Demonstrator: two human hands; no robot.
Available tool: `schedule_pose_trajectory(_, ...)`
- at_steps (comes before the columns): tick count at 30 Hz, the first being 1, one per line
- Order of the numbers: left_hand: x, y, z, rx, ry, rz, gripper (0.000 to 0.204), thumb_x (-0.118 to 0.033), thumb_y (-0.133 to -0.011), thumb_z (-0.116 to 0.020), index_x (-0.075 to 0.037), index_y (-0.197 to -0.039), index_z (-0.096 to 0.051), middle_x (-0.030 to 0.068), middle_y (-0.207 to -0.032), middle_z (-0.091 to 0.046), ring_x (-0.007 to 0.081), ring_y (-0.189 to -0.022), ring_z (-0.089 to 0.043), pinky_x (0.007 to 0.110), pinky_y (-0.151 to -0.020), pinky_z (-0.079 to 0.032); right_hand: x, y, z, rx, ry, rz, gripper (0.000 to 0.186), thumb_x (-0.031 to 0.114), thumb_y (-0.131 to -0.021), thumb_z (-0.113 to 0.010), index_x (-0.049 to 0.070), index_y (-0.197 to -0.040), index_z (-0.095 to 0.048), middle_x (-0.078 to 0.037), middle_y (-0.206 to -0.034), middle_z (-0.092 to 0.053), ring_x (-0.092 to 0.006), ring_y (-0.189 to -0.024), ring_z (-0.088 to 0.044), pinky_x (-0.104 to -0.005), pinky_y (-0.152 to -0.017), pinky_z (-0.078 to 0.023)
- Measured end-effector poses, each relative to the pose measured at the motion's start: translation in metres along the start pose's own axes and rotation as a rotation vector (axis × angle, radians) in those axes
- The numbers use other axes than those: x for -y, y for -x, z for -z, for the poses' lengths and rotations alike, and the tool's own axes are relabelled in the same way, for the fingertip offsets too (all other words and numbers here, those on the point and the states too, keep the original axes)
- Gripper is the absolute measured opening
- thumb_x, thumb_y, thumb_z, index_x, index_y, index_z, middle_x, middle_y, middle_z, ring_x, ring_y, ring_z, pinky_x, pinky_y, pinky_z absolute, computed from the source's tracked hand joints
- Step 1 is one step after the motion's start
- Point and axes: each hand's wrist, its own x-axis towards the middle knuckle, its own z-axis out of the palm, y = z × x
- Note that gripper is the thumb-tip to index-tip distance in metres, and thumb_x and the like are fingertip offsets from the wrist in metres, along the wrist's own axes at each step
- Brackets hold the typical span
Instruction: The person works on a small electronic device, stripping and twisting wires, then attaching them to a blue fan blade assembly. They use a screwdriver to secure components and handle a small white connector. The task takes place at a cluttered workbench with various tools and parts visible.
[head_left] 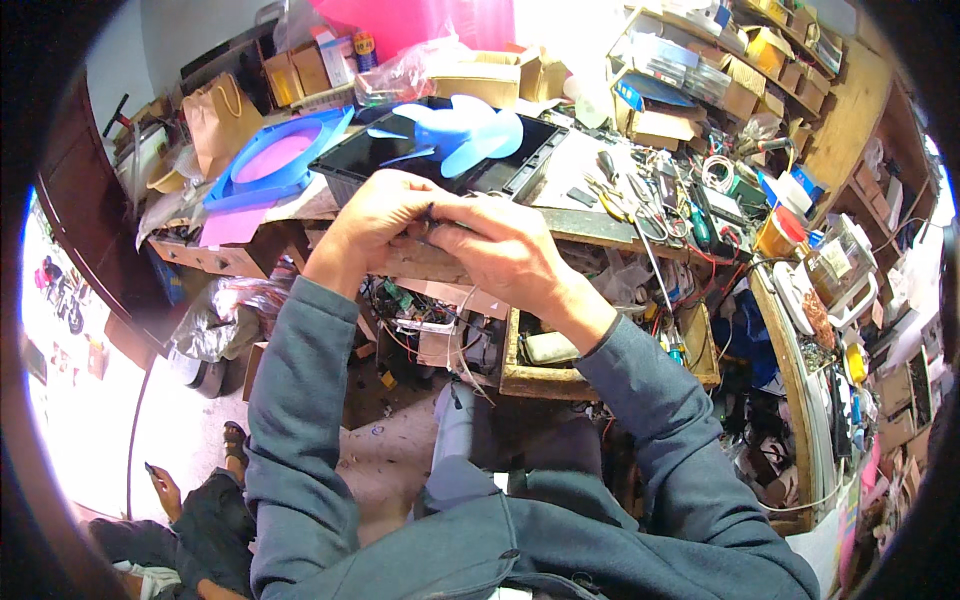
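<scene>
My left hand point(385, 205) and my right hand point(490, 240) meet in front of the bench, fingers curled together around a small dark thing point(428, 216) that I cannot make out. Just beyond my hands a black plastic bin point(340, 160) carries a blue fan blade point(470, 140). To its left lie a blue square frame point(225, 185) with a pink round centre and a pink sheet point(228, 228).
Pliers, screwdrivers and wires point(625, 205) cover the bench's right. A wooden drawer point(510, 370) juts out below. Cardboard boxes point(660, 130) and a glass jug point(835, 260) crowd the back and right. Another person's hand point(165, 490) and legs are at lower left.
</scene>
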Motion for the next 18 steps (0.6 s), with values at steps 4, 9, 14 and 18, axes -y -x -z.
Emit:
schedule_pose_trajectory(4, -0.008, 0.008, -0.004, -0.025, -0.161, -0.081, 0.013, -0.01, -0.086, -0.074, -0.001, -0.094, -0.074, 0.0001, -0.084, -0.069, 0.0068, -0.071, -0.057, 0.023, -0.062, -0.045, -0.017, -0.003, -0.002, -0.113, -0.048, -0.35, 0.022, -0.001, -0.086, -0.061, 0.005, -0.106, -0.068, -0.015, -0.098, -0.07, -0.0332, -0.089, -0.069, -0.0408, -0.079, -0.055)
schedule_pose_trajectory(9, -0.013, 0.007, -0.013, -0.241, -0.564, -0.319, 0.016, -0.011, -0.081, -0.071, -0.001, -0.093, -0.074, 0.0052, -0.082, -0.071, 0.0126, -0.074, -0.064, 0.03, -0.066, -0.05, -0.042, -0.005, -0.009, 0.176, -0.328, -0.68, 0.021, 0.005, -0.097, -0.06, 0.002, -0.116, -0.067, -0.011, -0.096, -0.073, -0.0174, -0.088, -0.069, -0.0317, -0.081, -0.054)
schedule_pose_trajectory(14, -0.008, 0.016, -0.04, -0.606, -1.333, -0.837, 0.014, -0.012, -0.085, -0.068, -0.007, -0.099, -0.071, 0.0113, -0.088, -0.067, 0.0301, -0.081, -0.068, 0.039, -0.069, -0.054, -0.069, -0.009, -0.021, 0.276, -0.455, -0.704, 0.022, 0.02, -0.099, -0.062, 0.001, -0.106, -0.07, -0.013, -0.088, -0.07, -0.0192, -0.082, -0.067, -0.0325, -0.076, -0.053)
schedule_pose_trajectory(18, -0.004, 0.013, -0.038, -0.715, -1.355, -0.885, 0.02, -0.011, -0.085, -0.069, -0.009, -0.104, -0.063, 0.0081, -0.091, -0.063, 0.0296, -0.086, -0.067, 0.041, -0.068, -0.054, -0.087, -0.02, -0.022, 0.505, -0.703, -0.834, 0.03, 0.03, -0.102, -0.063, 0.0, -0.102, -0.07, -0.002, -0.09, -0.069, -0.0088, -0.083, -0.062, -0.0255, -0.075, -0.05)
